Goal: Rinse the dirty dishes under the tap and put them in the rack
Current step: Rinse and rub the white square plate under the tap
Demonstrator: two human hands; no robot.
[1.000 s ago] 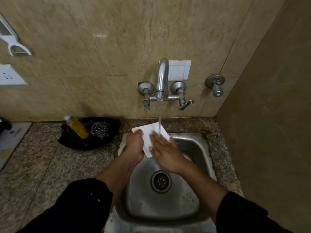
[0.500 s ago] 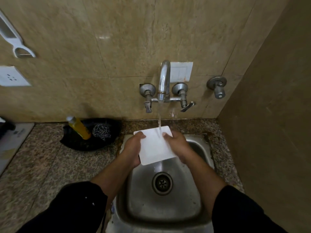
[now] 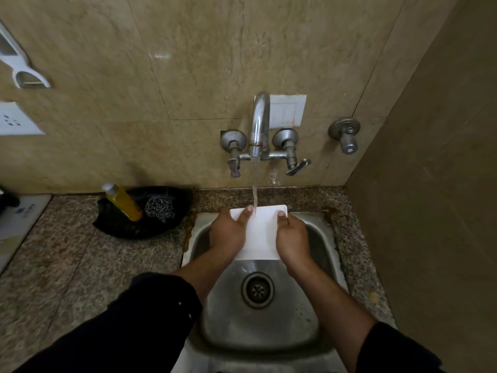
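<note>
Both hands grip a white plate (image 3: 259,234) over the sink (image 3: 258,329), under the tap (image 3: 260,122) and its running water. The left hand (image 3: 228,234) holds its left edge, thumb on top; the right hand (image 3: 293,242) holds its right edge. A bottle (image 3: 123,201) and a scourer (image 3: 160,208) lie in a black bowl (image 3: 129,228) on the bench (image 3: 67,265).

i see a speckled granite counter (image 3: 67,265) with a steel sink (image 3: 258,329) set into it, a black dish (image 3: 121,227) by the wall and a pale mat (image 3: 18,219) at its left edge.
</note>
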